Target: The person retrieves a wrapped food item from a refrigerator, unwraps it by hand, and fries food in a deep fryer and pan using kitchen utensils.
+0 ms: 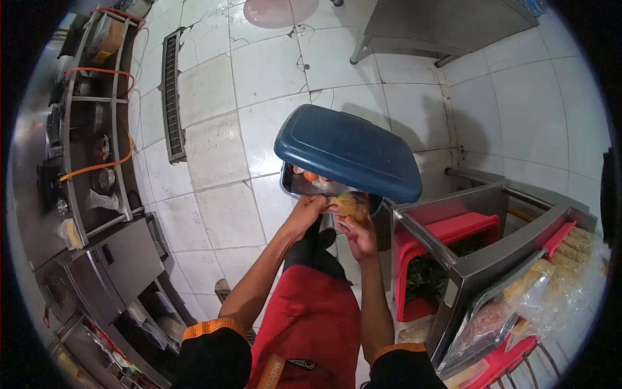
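Observation:
Over a bin on the floor, my two hands are together on a small clear plastic bag with yellow-orange contents. My left hand is closed, pinching near the bag's left end. Beneath and to the right of the bag, my right hand has its fingers closed round it. What is inside the bag I cannot make out. The bin's dark blue lid stands tilted open above the bag. Orange and pale scraps show inside the bin under the lid.
To the right, a metal rack holds a red crate of leafy greens and a tray with bagged food. Metal shelves line the left. A floor drain grate and a steel table lie beyond the bin.

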The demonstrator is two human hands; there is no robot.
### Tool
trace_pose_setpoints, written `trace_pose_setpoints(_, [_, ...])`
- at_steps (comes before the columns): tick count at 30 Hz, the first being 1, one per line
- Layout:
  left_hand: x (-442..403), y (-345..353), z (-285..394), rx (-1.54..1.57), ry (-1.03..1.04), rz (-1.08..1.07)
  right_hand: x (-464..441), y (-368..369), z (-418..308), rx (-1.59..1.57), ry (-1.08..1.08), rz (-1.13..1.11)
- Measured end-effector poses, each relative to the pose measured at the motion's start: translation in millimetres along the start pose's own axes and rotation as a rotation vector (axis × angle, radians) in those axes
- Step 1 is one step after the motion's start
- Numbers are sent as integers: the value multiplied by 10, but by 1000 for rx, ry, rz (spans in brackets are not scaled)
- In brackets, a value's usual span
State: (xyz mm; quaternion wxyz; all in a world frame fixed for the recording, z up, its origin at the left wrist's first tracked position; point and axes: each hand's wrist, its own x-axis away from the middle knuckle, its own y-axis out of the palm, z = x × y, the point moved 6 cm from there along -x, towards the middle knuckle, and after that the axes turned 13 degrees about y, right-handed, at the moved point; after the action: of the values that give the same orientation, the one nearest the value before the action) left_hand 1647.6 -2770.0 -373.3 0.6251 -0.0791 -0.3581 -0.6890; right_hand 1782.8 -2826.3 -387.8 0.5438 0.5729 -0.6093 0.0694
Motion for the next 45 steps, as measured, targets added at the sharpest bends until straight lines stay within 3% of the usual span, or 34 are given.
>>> trace_pose_setpoints(4, [-182,-138,-372,-35,-6,-42,-9,-252,-1,-234,-33,151])
trace_pose_setpoints(5, [-225,-150,-453,31,-15,-71,21,-183,-138,0,-197,194])
trace_pose_setpoints(7, [-263,-148,-643,109,-28,-99,-24,-294,-98,131,-304,314])
trace_pose_setpoints(9, [-225,-105,-724,322,-183,130,42,-226,-191,259,-495,458])
trace_pose_setpoints(10, [-207,-37,-737,332,-183,131,67,-183,-186,270,-494,460])
trace_pose_setpoints(12, [-138,93,-823,179,-280,127,225,5,-329,593,-614,684])
trace_pose_setpoints(14, [-134,207,-885,284,-309,140,272,68,-352,626,-662,660])
trace_pose_setpoints(16, [-186,187,-944,209,-268,169,302,85,-348,852,-673,724])
trace_pose_setpoints(20, [-240,154,-1047,132,-218,165,320,56,-343,914,-775,794])
trace_pose_setpoints(22, [-275,155,-986,53,34,114,366,116,-362,1108,-897,884])
trace_pose_setpoints(23, [-271,163,-1023,52,36,114,368,121,-359,1107,-899,884])
trace_pose_setpoints(25, [-262,150,-965,-106,250,168,407,160,-349,1102,-971,932])
trace_pose_setpoints(26, [-231,183,-916,-110,255,167,390,172,-335,1096,-975,931])
trace_pose_setpoints(28, [-82,132,-876,62,96,406,396,157,-312,962,-1020,934])
trace_pose_setpoints(31, [95,-174,-800,-24,-2,441,391,138,-353,1027,-934,989])
trace_pose_setpoints(33, [230,-514,-852,-146,174,282,393,72,-346,1050,-923,970])
trace_pose_setpoints(35, [505,-885,-788,-318,140,266,370,104,-386,1067,-922,953])
trace_pose_setpoints(36, [723,-974,-590,-365,89,271,387,103,-406,1038,-891,973])
trace_pose_setpoints(38, [1087,-1376,-555,-481,201,298,417,1,-346,1008,-856,996])
trace_pose_setpoints(40, [1527,-1735,-564,-582,168,342,68,-602,22,95,-496,718])
trace_pose_setpoints(41, [1762,-1942,-635,-634,110,398,84,-680,42,90,-500,711])
trace_pose_setpoints(43, [2219,-2285,-790,-672,64,447,48,-745,393,-535,-64,347])
trace_pose_setpoints(44, [2417,-2324,-784,-666,39,470,161,-715,412,-534,-60,345])
trace_pose_setpoints(45, [2569,-2325,-797,-664,39,476,234,-595,448,-631,-3,178])
